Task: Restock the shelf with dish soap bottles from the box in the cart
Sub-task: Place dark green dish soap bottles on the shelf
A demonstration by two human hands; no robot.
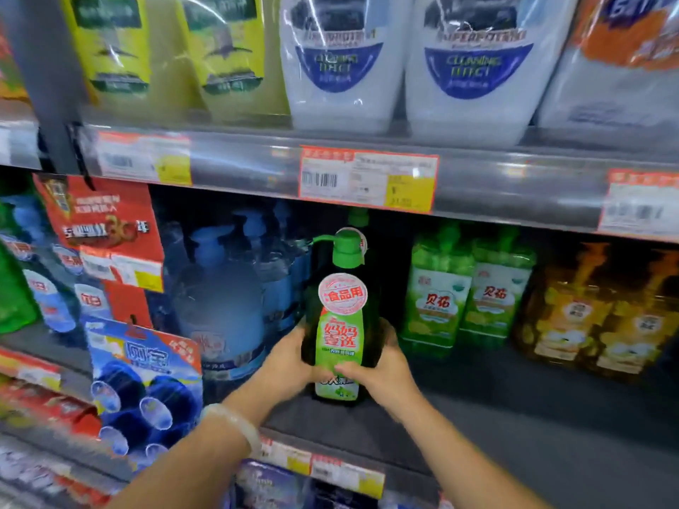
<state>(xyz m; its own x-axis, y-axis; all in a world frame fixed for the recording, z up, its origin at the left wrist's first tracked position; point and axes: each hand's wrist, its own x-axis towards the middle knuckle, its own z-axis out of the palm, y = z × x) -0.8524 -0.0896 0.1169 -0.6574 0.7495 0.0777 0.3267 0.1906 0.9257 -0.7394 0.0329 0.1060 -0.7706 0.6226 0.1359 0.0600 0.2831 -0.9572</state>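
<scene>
Two hands clasped round one dish soap bottle (340,317), low on its body: left hand (284,365) wrapping the left side, right hand (384,365) the right side, thumbs meeting across the front label. Long axis upright, green pump cap at the top, spout pointing left, label facing the camera. Most of the bottle rising above the grip, only the base showing below the thumbs. Base resting on, or just over, the grey shelf (514,409). Pale bracelet (235,422) on the left wrist. Blue pump bottles (220,310) just left, green twin packs (466,299) to the right.
</scene>
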